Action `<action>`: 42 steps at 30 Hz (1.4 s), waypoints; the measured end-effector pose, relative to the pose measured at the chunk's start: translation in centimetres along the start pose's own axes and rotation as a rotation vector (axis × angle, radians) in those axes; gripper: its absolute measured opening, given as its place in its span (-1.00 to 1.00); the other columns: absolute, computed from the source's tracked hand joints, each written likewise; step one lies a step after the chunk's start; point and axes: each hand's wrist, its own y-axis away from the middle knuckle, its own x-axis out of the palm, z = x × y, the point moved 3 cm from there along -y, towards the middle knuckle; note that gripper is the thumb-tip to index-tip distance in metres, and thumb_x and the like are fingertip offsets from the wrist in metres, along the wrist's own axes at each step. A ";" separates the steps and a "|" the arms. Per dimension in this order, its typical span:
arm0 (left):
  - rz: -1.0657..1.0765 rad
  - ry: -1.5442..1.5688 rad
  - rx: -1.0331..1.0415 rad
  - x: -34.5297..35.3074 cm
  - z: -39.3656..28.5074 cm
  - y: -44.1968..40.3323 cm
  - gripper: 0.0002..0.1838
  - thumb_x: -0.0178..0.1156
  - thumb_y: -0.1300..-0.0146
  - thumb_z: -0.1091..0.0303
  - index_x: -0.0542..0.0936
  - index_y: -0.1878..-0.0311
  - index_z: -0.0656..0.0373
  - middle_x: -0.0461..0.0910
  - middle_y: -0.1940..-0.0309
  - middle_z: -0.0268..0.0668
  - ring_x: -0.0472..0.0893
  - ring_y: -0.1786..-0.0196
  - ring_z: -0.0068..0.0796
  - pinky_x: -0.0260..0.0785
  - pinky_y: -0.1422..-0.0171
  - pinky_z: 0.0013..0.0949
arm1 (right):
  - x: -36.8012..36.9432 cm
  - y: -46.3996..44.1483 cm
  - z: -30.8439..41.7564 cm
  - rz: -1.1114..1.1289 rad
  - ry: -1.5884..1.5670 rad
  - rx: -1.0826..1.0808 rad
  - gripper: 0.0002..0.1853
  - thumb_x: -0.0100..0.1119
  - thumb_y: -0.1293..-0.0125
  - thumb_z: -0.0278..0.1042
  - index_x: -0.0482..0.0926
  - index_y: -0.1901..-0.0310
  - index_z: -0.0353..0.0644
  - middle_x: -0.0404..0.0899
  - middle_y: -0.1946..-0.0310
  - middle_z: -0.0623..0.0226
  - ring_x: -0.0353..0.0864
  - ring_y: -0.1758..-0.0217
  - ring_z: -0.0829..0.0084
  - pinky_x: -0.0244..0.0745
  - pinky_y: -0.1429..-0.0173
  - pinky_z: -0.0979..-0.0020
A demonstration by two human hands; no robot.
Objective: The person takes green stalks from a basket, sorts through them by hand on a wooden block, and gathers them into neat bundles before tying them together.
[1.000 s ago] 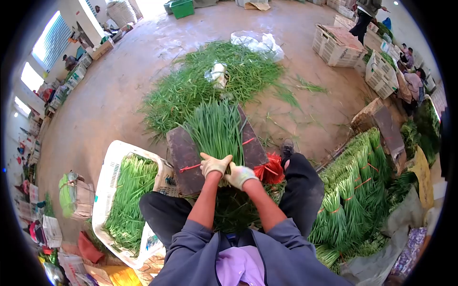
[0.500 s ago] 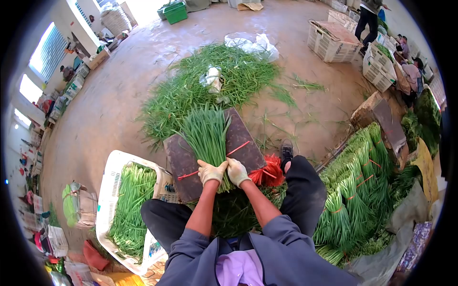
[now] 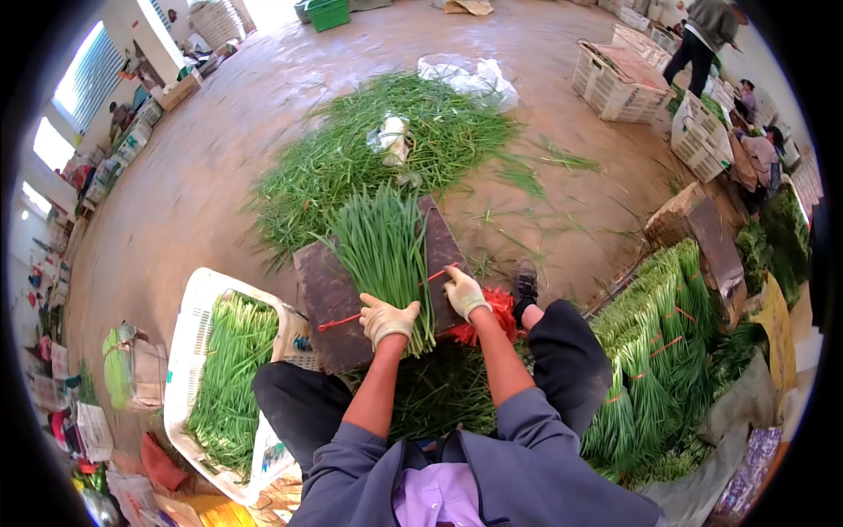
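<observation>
One green bunch (image 3: 379, 237) on the board (image 3: 325, 294), my left hand (image 3: 386, 319) clasping it; right hand (image 3: 465, 294) at red tie (image 3: 341, 322), pinch unclear. Likely tying step; next calls for raising tie.

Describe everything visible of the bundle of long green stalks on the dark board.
The bundle of long, thin green stalks lies across the dark brown board, tips fanned past the far edge, paler ends at the near side. The pale-gloved left hand lies on the bundle's near part. The thin red strip appears to pass beneath, showing untied on both sides.
</observation>
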 end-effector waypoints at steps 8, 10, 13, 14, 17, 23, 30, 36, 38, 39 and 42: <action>0.013 -0.020 -0.016 -0.2 -0.2 0.0 0.38 0.50 0.15 -0.24 -0.08 -0.56 0.33 0.32 -0.34 0.08 0.37 -0.36 0.03 0.33 -0.38 -0.06 | 0.1 -2.6 4.5 0.105 0.645 0.010 -0.76 0.21 -0.29 -0.22 0.61 0.11 -0.16 0.69 0.11 -0.03 0.67 -0.01 -0.04 0.56 -0.09 0.06; 0.018 -0.013 -0.007 -0.2 -0.1 0.1 0.38 0.50 0.15 -0.24 -0.07 -0.56 0.32 0.33 -0.34 0.08 0.37 -0.36 0.02 0.34 -0.38 -0.07 | 0.2 -2.2 4.7 0.200 0.739 0.006 -0.75 0.19 -0.26 -0.20 0.66 0.15 -0.18 0.69 0.14 -0.05 0.67 0.00 -0.05 0.57 -0.08 0.06; 0.028 -0.010 0.018 -0.5 0.1 -0.2 0.38 0.50 0.15 -0.24 -0.07 -0.56 0.31 0.33 -0.33 0.08 0.37 -0.36 0.01 0.34 -0.38 -0.07 | -0.5 0.3 5.9 0.236 0.757 -0.024 -0.69 0.19 -0.22 -0.13 0.71 0.19 -0.19 0.69 0.13 -0.05 0.69 0.01 -0.02 0.58 -0.09 0.09; 0.039 -0.014 0.031 -0.5 0.2 -0.2 0.38 0.50 0.15 -0.25 -0.08 -0.56 0.31 0.33 -0.33 0.08 0.38 -0.36 0.01 0.34 -0.37 -0.07 | -0.7 1.4 6.3 0.283 0.767 -0.037 -0.67 0.19 -0.22 -0.11 0.73 0.17 -0.19 0.69 0.11 -0.04 0.69 -0.01 -0.01 0.58 -0.11 0.11; 0.090 0.010 0.087 -0.9 0.6 -0.5 0.43 0.53 0.20 -0.24 -0.12 -0.57 0.30 0.29 -0.37 0.13 0.33 -0.41 0.06 0.29 -0.43 -0.07 | -1.3 3.9 7.2 0.274 0.739 -0.019 -0.60 0.24 -0.13 -0.03 0.73 0.18 -0.21 0.70 0.15 -0.05 0.70 0.01 0.02 0.59 -0.09 0.12; 0.216 -0.134 0.373 -1.8 2.2 -0.4 0.43 0.56 0.22 -0.20 -0.10 -0.58 0.24 0.32 -0.35 0.09 0.35 -0.40 0.03 0.31 -0.43 -0.10 | -1.3 5.6 9.2 0.365 0.595 0.021 -0.58 0.25 -0.05 -0.05 0.73 0.27 -0.30 0.69 0.24 -0.10 0.70 0.09 -0.01 0.59 -0.04 0.16; 0.416 -0.175 0.590 -2.5 4.8 -0.6 0.47 0.56 0.31 -0.23 -0.10 -0.59 0.19 0.30 -0.38 0.13 0.36 -0.40 0.07 0.30 -0.44 -0.07 | 2.2 8.5 11.7 0.519 0.630 -0.015 -0.55 0.26 -0.01 -0.02 0.72 0.32 -0.33 0.68 0.31 -0.14 0.71 0.14 0.00 0.58 0.00 0.18; 0.535 -0.190 0.568 -3.4 4.0 -0.1 0.59 0.57 0.44 -0.34 -0.14 -0.59 0.20 0.25 -0.43 0.06 0.34 -0.43 0.06 0.27 -0.47 -0.03 | 2.9 8.1 11.1 0.522 0.590 -0.021 -0.56 0.25 0.00 -0.04 0.69 0.35 -0.36 0.68 0.35 -0.14 0.71 0.18 0.01 0.59 0.05 0.18; 0.433 -0.238 0.449 -4.1 3.4 1.6 0.63 0.58 0.51 -0.39 -0.11 -0.59 0.21 0.23 -0.42 0.06 0.33 -0.43 0.10 0.26 -0.47 0.03 | 3.5 7.3 10.1 0.584 0.645 -0.134 -0.60 0.20 0.01 -0.05 0.72 0.35 -0.28 0.67 0.32 -0.16 0.72 0.18 0.03 0.59 0.07 0.21; 0.336 -0.287 0.440 -3.5 3.2 2.4 0.62 0.59 0.52 -0.38 -0.07 -0.58 0.21 0.27 -0.36 0.05 0.41 -0.33 0.06 0.31 -0.39 0.00 | 3.2 7.3 10.4 0.617 0.610 -0.028 -0.61 0.21 0.02 -0.06 0.71 0.40 -0.30 0.67 0.39 -0.12 0.72 0.26 0.06 0.58 0.14 0.22; 0.115 -0.327 0.418 -2.4 3.0 3.9 0.63 0.59 0.56 -0.40 -0.03 -0.56 0.28 0.35 -0.27 0.03 0.45 -0.26 -0.02 0.33 -0.34 -0.12 | 3.4 7.1 8.4 0.674 0.523 -0.010 -0.63 0.21 0.01 -0.10 0.65 0.53 -0.35 0.63 0.57 0.01 0.66 0.50 0.19 0.53 0.35 0.25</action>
